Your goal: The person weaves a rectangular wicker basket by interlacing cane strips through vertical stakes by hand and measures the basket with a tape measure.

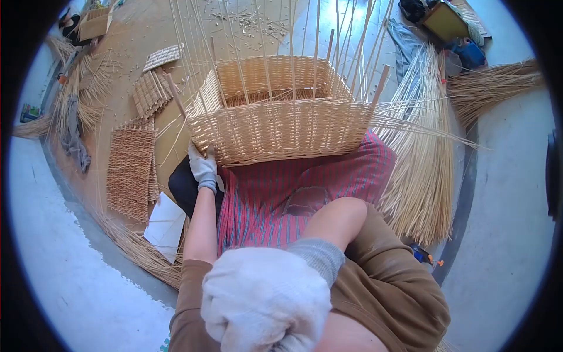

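A rectangular wicker basket (281,132) rests tilted on my lap over a red and blue striped cloth (264,193). Many uncut upright stakes rise from its rim, with thicker wooden sticks at the corners. My left hand (203,167), in a whitish glove, holds the basket's lower left corner; part of the fingers is hidden behind it. Raised close to the camera, my right hand (267,299) wears a white glove with a grey cuff. Its fingers are curled closed, and whatever may be inside them is hidden.
Long loose wicker rods (419,170) lie on the right, with another bundle (495,88) beyond. Woven panels (130,170) and a white sheet (165,227) are on the left. Cut scraps (252,26) litter the floor ahead. A blue container (469,53) stands far right.
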